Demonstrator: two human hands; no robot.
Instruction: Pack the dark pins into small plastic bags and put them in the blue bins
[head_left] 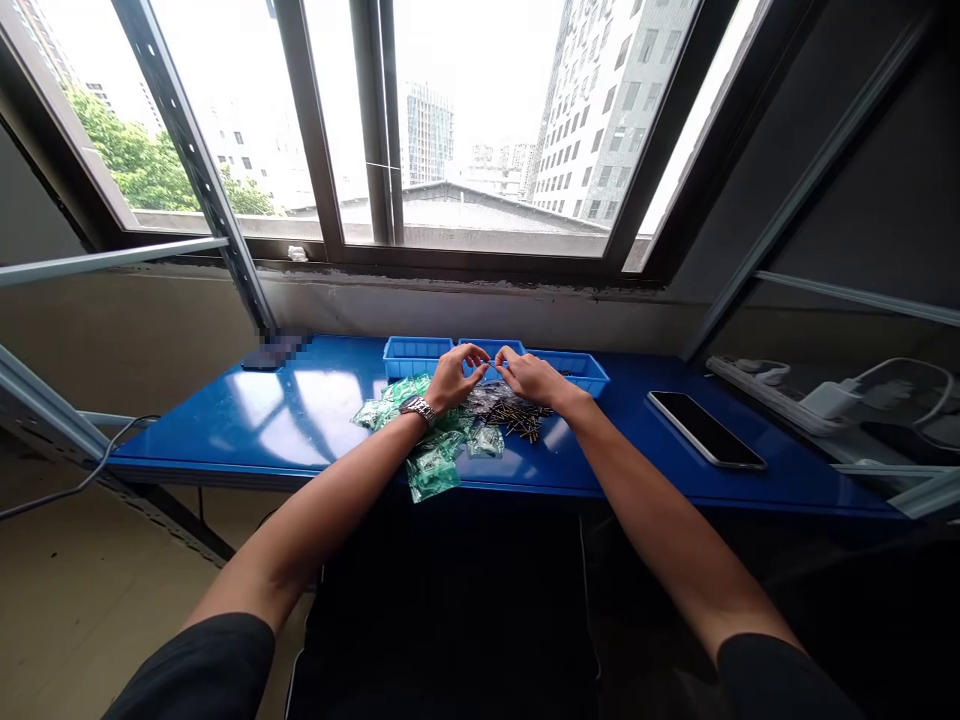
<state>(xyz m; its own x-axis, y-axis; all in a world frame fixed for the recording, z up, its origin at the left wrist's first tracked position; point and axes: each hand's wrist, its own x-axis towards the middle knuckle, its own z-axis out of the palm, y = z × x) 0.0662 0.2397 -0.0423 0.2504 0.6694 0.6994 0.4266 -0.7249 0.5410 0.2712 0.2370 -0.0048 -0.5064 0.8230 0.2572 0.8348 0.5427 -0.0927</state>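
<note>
My left hand (455, 378), with a watch (418, 408) on its wrist, meets my right hand (529, 377) above the parts on the bench. Both have their fingertips pinched together around something tiny that I cannot make out. Below and left of them lie several small green plastic packets (433, 472), one hanging over the front edge. A loose heap of dark, brass-tinted screws (517, 417) spreads under my right hand. Between screws and packets is a pile of small silvery pieces (480, 397), partly hidden. Just behind my hands stand blue plastic bins (420, 348) in a row.
A blue bench top (315, 400) carries everything. To the right lies a phone (705, 428), near a power strip and white charger (831, 400). Metal shelf posts (202, 170) rise at both sides. A window (480, 130) is behind. A pixelated item lies back left.
</note>
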